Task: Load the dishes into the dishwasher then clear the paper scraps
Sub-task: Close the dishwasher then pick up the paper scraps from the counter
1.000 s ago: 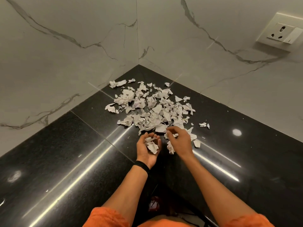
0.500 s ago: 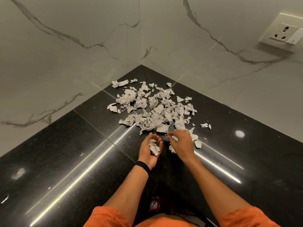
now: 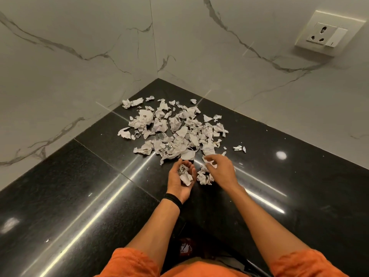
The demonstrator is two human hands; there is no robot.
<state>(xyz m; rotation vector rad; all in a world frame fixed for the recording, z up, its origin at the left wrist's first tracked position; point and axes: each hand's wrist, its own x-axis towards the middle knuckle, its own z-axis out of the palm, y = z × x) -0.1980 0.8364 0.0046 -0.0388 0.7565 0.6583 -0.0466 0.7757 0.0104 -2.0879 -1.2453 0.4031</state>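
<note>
- The paper scraps (image 3: 175,132) lie in a loose heap on the black worktop (image 3: 69,186), in the corner where two marble walls meet.
- The heap's far edge sits close to the left wall (image 3: 69,76) and the right wall (image 3: 259,80) without touching either; a thin strip of bare stone runs between.
- Two small stray pieces (image 3: 239,148) lie just beside the heap on its right.
- The left hand (image 3: 179,180) is turned palm up at the heap's near edge, fingers cupped round a few scraps resting in the palm.
- The right hand (image 3: 222,170) is just beside it, palm down, fingers curled and pinching a scrap above a small clump that lies between the two hands.
- The hands are close but not touching.
- A dark wristband (image 3: 172,199) circles the left wrist; orange sleeves (image 3: 129,262) show at the bottom.
- Wide bare worktop spreads to the left and to the right of the forearms.
- A wall socket (image 3: 327,35) sits high on the right wall, well apart from the heap.
</note>
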